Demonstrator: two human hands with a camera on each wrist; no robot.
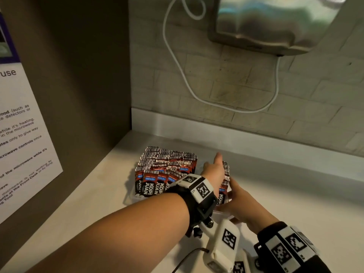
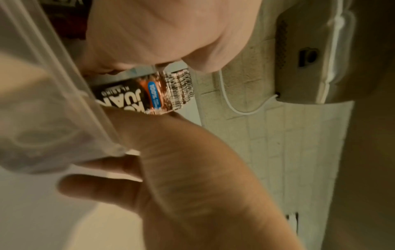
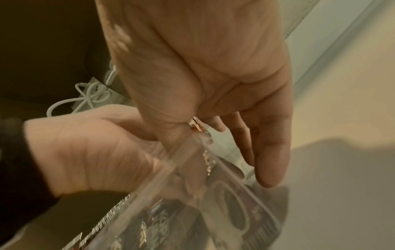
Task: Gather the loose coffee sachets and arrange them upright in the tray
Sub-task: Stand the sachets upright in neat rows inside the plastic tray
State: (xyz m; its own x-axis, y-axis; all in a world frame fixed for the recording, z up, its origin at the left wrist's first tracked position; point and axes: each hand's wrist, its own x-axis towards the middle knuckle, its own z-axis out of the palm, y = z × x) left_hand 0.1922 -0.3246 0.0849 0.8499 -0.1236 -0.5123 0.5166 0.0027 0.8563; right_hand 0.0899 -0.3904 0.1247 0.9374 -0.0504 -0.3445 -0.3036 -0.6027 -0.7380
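A clear plastic tray (image 1: 131,197) on the counter holds rows of red-and-black coffee sachets (image 1: 157,174) standing upright. A separate stack of sachets (image 1: 226,174) stands at the tray's right end, squeezed between both hands. My left hand (image 1: 213,174) reaches over the tray and presses its palm (image 2: 149,33) on the stack (image 2: 149,94), thumb pointing away from me; its fingers dip into the tray, mostly hidden. My right hand (image 1: 236,194) straddles the tray wall (image 3: 171,177). Its thumb is inside against the stack, and its straight fingers (image 3: 267,152) lie outside.
The tray sits in a corner: a brown side panel (image 1: 78,95) with a paper notice (image 1: 19,144) on the left, a tiled wall (image 1: 256,91) behind. A white cable (image 1: 177,62) and a steel hand dryer (image 1: 275,26) hang above. Bare counter (image 1: 295,194) lies to the right.
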